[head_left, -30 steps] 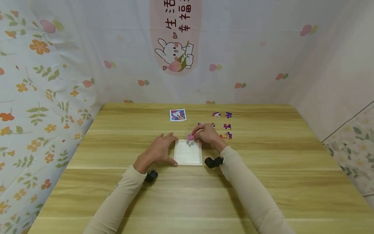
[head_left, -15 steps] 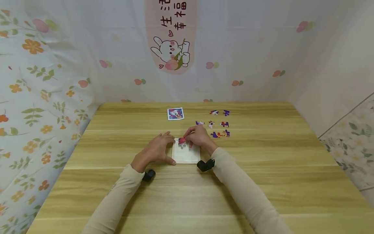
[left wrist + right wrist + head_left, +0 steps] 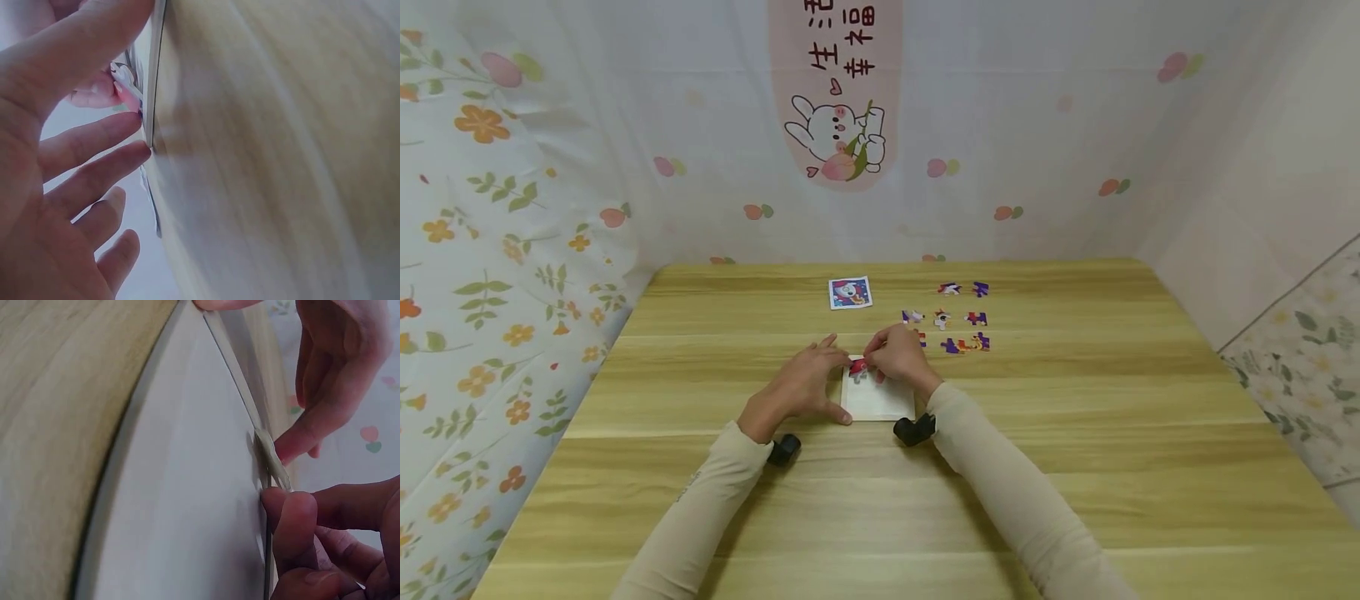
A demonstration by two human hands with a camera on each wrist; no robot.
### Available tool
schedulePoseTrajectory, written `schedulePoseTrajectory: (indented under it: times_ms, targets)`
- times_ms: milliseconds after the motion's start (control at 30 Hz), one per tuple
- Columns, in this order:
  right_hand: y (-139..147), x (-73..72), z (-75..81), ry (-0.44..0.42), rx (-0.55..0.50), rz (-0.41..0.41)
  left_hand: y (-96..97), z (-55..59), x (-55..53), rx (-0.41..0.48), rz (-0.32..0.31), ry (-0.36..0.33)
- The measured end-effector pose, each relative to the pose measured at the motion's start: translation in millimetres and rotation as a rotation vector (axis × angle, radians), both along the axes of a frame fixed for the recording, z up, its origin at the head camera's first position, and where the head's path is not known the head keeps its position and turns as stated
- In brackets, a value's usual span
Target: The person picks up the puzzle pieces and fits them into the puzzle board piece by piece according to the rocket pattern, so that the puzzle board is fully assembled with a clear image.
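A small white square tray (image 3: 876,404) lies on the wooden table. Along its left side rests my left hand (image 3: 805,383), thumb at the near corner and forefinger at the far corner, the other fingers fairly straight. My right hand (image 3: 898,357) reaches over the tray from the right and pinches a red and purple jigsaw puzzle piece (image 3: 857,367) at the far left corner. In the right wrist view the puzzle piece (image 3: 272,456) tilts against the tray's rim, close to the left fingertip. Part of the tray's right side is hidden under the right hand.
Several loose puzzle pieces (image 3: 976,318) lie spread on the table (image 3: 1075,467) beyond the tray and to the right. A small printed picture card (image 3: 850,292) lies behind the tray. A patterned cloth (image 3: 715,125) hangs at the table's back edge.
My right hand has carried the puzzle piece left across the tray's far edge to its far left corner and lowered it there. My left hand has stayed at the tray.
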State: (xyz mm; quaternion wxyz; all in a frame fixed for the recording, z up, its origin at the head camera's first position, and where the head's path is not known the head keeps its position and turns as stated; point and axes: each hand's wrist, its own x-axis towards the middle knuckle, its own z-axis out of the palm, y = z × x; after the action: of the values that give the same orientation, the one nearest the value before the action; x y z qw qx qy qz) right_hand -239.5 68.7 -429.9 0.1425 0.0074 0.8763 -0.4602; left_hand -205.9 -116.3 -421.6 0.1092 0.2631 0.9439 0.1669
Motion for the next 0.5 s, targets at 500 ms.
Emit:
schedulePoseTrajectory:
  times_ms: [500]
  targets:
    - [-4.4, -0.1, 5.9, 0.131, 0.145, 0.07, -1.7, 0.3, -0.8, -0.01, -0.005, -0.004]
